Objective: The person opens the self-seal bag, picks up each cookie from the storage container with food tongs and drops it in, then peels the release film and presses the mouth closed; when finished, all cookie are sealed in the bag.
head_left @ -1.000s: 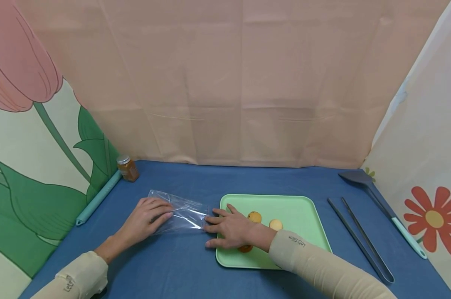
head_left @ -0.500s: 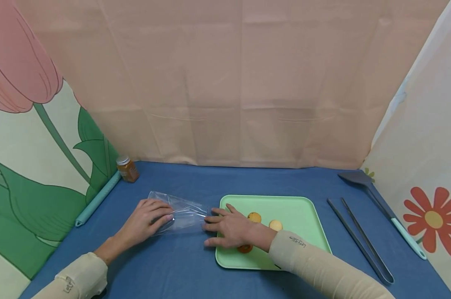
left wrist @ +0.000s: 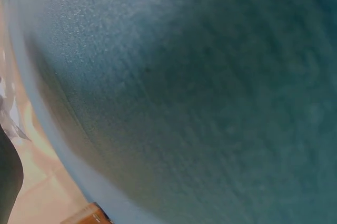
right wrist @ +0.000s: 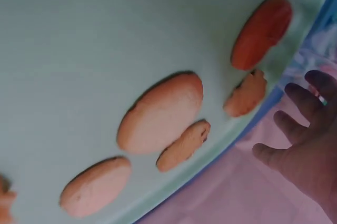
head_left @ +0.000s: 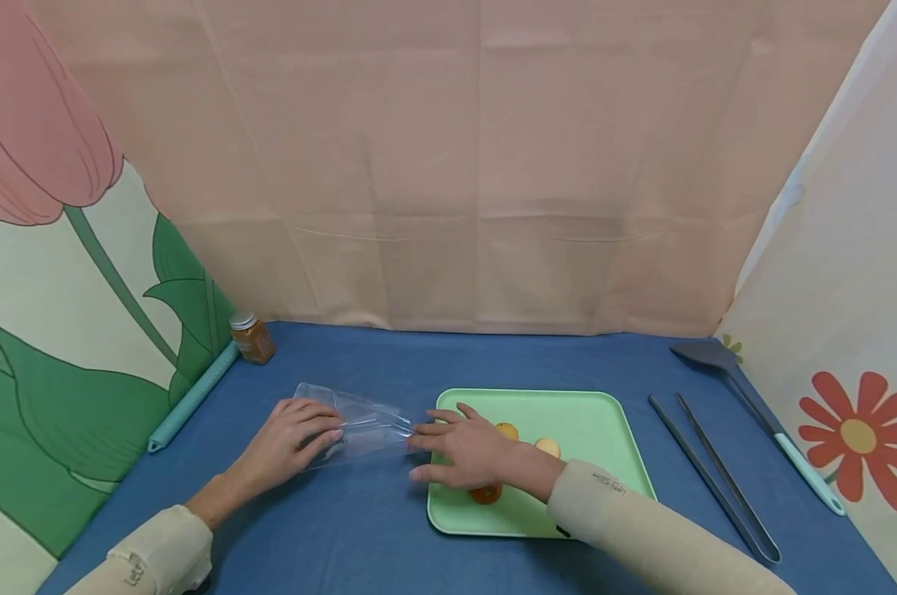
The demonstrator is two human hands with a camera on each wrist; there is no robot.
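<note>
A clear plastic bag [head_left: 374, 426] lies creased on the blue tabletop, left of the light green tray [head_left: 567, 406]. My left hand [head_left: 299, 434] rests on the bag's left end with relaxed, slightly bent fingers; the left wrist view mostly shows blue cloth. My right hand [head_left: 466, 450] reaches across the tray's left edge with straight, spread fingers, its fingertips at the bag's right end. Beneath and behind that hand, the tray bears a pale round cookie [head_left: 548, 447], a red-orange round piece [head_left: 485, 493] and a speckled cookie [right wrist: 184, 145]. Several round pieces show in the right wrist view.
Black tongs [head_left: 716, 479] and a dark spatula with a mint handle [head_left: 808, 471] lie right of the tray. At the back left stand a jar with a silver lid [head_left: 253, 340] and, beside it, a teal roll [head_left: 193, 401]. A beige cloth [head_left: 448, 207] hangs behind.
My right hand has shifted slightly right, its fingers a little closer together, with the forearm following. The bag's creases have changed slightly under the hands. My left hand stays nearly in place.
</note>
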